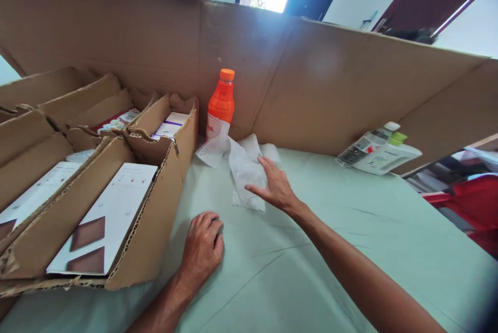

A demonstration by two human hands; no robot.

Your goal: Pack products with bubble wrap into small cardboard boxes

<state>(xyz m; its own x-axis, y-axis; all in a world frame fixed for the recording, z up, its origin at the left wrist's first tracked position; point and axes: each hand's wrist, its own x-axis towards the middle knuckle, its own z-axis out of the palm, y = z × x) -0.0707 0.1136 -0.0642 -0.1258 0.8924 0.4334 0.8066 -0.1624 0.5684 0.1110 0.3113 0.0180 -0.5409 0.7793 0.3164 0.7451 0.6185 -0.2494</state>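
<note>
Tabletop carries cardboard trays already stocked with white boxes. White wrap sheet lies loose under right hand, fingers released and flat; nothing wrapped yet. Orange bottle stands beyond the fingertips. Left hand rests clenched, empty.

Boxes sit left on the table, booklets lying in them. Bottle stands behind the wrap, against the cardboard wall. Right hand on the wrap, left hand on the table just right of the boxes. Phone far right (small bottle on it).
</note>
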